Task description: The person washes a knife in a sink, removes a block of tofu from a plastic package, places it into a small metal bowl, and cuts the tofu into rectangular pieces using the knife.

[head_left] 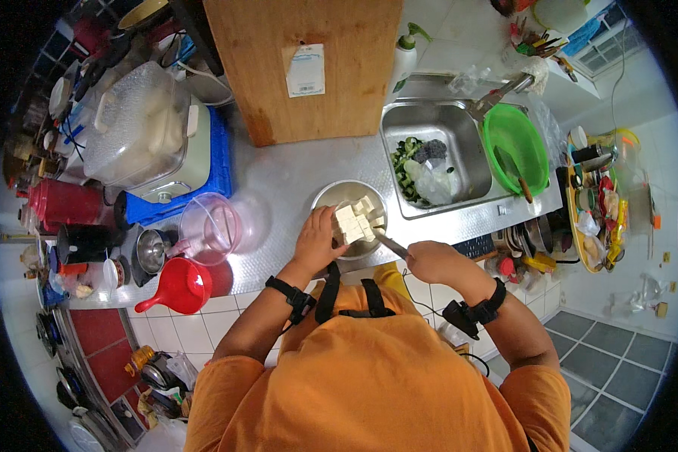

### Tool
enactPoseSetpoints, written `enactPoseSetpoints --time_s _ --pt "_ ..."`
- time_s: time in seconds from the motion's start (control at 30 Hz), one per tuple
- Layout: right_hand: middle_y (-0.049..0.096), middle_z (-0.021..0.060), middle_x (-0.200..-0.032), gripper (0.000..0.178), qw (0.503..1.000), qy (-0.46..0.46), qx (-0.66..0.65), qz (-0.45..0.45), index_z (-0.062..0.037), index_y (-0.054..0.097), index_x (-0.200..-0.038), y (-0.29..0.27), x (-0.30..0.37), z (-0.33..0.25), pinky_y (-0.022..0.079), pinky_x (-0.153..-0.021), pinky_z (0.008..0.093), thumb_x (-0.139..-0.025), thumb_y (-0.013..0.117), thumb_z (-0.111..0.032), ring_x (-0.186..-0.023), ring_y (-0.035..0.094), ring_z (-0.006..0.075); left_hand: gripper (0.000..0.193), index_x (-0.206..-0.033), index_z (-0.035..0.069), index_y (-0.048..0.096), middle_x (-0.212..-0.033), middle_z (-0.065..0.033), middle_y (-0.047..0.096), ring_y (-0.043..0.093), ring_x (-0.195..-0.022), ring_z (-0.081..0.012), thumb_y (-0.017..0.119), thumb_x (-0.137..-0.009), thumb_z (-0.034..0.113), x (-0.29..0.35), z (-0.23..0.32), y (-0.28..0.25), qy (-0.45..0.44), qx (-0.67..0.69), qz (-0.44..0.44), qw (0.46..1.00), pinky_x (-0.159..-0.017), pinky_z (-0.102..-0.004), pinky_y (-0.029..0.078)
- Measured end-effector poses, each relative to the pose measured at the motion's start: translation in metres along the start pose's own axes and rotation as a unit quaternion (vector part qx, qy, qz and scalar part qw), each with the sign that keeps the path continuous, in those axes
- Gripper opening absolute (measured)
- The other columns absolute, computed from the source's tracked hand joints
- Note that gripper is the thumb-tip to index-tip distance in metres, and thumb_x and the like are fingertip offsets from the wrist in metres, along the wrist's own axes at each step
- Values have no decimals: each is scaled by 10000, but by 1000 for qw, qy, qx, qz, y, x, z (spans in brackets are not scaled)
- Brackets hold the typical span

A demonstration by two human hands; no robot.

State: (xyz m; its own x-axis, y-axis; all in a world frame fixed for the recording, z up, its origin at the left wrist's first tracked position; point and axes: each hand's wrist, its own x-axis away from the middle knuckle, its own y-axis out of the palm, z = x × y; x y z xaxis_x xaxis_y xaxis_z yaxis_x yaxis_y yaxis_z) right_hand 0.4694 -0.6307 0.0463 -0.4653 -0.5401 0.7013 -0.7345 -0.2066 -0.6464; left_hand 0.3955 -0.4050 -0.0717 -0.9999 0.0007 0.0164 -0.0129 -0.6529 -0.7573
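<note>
The person's orange shirt (377, 384) fills the six o'clock area, closest to the lens. At twelve o'clock a wooden board (305, 64) leans upright; toward two o'clock sits the steel sink (429, 128), a green bowl (516, 147) beside it. At centre, over a steel bowl (331, 196), the left hand (318, 241) cups white tofu cubes (356, 220), fingers curled beneath. The right hand (433, 261) wraps shut around a knife (390, 244) whose blade touches the tofu.
</note>
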Motion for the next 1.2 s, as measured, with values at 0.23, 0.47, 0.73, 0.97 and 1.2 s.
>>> enactPoseSetpoints --time_s 0.23,0.47,0.73,0.97,1.2 --pt "621 193 -735 207 982 -13 -44 184 35 518 -925 49 -51 -18 489 -589 424 -782 471 -107 -666 620 343 779 -1233 -6 344 -1226 -196 397 389 -1165 -346 765 -609 195 -4 -4 7 23 -17 21 999 -1000 -382 329" --pt "589 167 -637 139 964 -41 -35 260 13 493 -838 74 -68 -21 468 -518 413 -819 475 -124 -585 600 330 760 -1213 -10 353 -1220 -194 402 398 -1155 -345 759 -599 182 -3 -7 11 40 -34 34 998 -995 -375 336" --pt "648 189 -855 224 990 21 -48 133 17 591 -913 60 -84 -33 511 -701 403 -749 510 -113 -809 643 319 782 -1218 -5 345 -1225 -191 400 390 -1161 -343 771 -583 163 -4 -10 15 48 -48 18 998 -1004 -379 324" --pt "652 181 -895 231 996 43 -1 76 2 623 -910 45 -81 -38 517 -711 386 -745 523 -125 -837 644 310 820 -1238 6 329 -1247 -191 394 382 -1176 -355 779 -564 132 -1 -6 18 17 -71 1 997 -1012 -398 318" --pt "634 205 -893 228 997 17 -31 71 26 573 -904 65 -82 -36 501 -702 399 -754 498 -129 -806 637 316 805 -1239 13 333 -1237 -195 411 402 -1165 -356 762 -565 105 -1 -6 19 26 -78 12 997 -1006 -394 330"
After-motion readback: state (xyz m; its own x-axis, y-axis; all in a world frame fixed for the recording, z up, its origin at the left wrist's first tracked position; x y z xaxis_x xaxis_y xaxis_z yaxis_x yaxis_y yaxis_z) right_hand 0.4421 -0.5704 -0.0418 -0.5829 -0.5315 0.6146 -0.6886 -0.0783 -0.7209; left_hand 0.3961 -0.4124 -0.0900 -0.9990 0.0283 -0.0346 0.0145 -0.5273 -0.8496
